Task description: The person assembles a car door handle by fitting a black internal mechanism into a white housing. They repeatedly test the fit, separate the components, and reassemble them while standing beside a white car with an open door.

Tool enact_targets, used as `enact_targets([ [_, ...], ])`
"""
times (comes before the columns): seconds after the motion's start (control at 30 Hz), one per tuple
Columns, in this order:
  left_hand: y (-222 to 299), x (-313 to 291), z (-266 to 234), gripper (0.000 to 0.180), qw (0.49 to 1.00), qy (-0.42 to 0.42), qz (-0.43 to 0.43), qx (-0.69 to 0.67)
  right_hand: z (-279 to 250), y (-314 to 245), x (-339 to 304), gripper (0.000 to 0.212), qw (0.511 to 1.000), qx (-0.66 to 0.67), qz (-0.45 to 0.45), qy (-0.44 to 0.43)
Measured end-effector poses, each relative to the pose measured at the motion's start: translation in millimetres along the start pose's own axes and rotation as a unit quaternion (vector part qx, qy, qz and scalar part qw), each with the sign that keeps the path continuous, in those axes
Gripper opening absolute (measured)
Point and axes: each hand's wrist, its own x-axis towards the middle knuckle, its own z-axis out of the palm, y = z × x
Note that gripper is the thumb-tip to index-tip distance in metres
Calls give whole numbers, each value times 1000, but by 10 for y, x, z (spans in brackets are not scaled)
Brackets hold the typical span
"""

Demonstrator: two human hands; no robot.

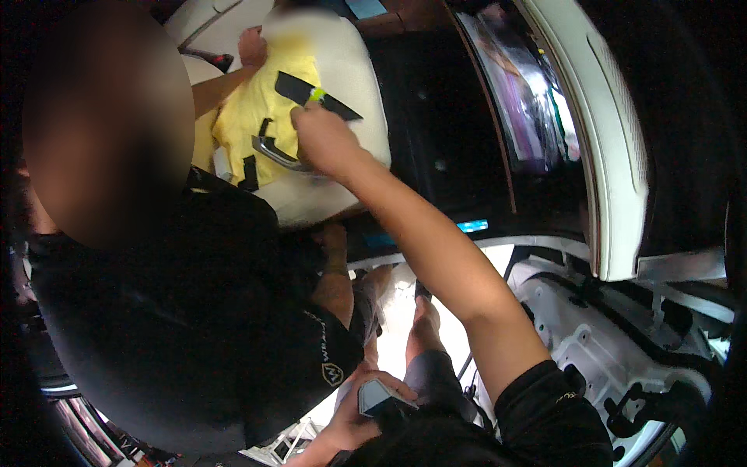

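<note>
- Well left of the bare right hand (pixel 331 142): a co-worker in a black shirt (pixel 156 319), filling much of that side.
- Left of the right hand, just past the cloth's lower edge: a small whitish block (pixel 222 164).
- Under and to the left of the right hand: a rumpled bright yellow cloth (pixel 237 117), spread over a cream padded seat (pixel 354 58).
- Beyond the right hand, up and to the left: the co-worker's hand (pixel 252 47), at the cloth's far edge.
- Below and left of the right hand, on the cloth: a short black strip (pixel 249 173).
- Just left of the right hand, partly hidden by it: a curved silver-and-black handle-shaped part (pixel 278 152).
- Directly beyond the right hand's fingers: a flat, dark, blade-shaped piece (pixel 292 87) with a yellow-green patch at its middle.
- Right hand itself: fingers curled over the cloth; grip hidden, so impossible to say whether around the silver part, the dark piece or neither.
- Nearer than the right hand, low down: the bare left hand (pixel 352 420), wrapped around a small dark block with pale edges (pixel 385 398).
- Far right of both hands: cream curved trim (pixel 618 163), with a pale metal panel (pixel 556 307) below.
</note>
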Motion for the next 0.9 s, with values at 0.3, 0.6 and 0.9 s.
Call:
enact_targets([
  [0.3, 148, -186, -115, 52, 998, 50, -28, -31, 334, 196, 282, 30, 983, -114, -95, -111],
  [0.6, -121, -318, -628, 71, 995, -62, 36, 72, -722, 235, -1275, 14, 957, 111, 184, 194],
  [0.9, -35, -610, -902, 44, 994, -28, -56, 88, 100, -558, -1346, 17, 952, 288, 49, 95],
])
